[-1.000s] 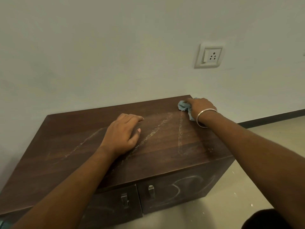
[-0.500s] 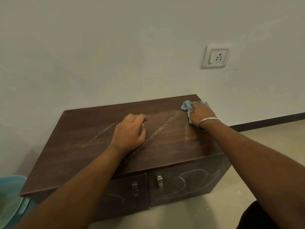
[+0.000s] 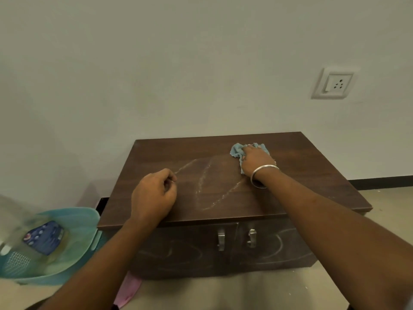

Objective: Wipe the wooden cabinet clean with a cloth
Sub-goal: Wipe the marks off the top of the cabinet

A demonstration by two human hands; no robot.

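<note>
Dark wood grain forms the top of the wooden cabinet, standing against the pale wall. My right hand lies palm-down on the blue cloth, fingers laid flat over it and pressing it against the cabinet top near the far edge; the cloth bunches out past my fingertips and to their left. A metal bangle circles that wrist. My left hand sits over the near left part of the top, fingers curled loosely inward, holding nothing. Between the two hands, pale chalky streaks loop across the wood, starting just beside my left fingers and running toward my right wrist. Below my hands, two doors carry metal handles side by side, with fainter chalky curves on the door fronts. Left of my left forearm, a teal plastic tub rests on the floor. Beneath that forearm, a pink fabric lies on the floor. Above and right of my right hand, a wall socket.
</note>
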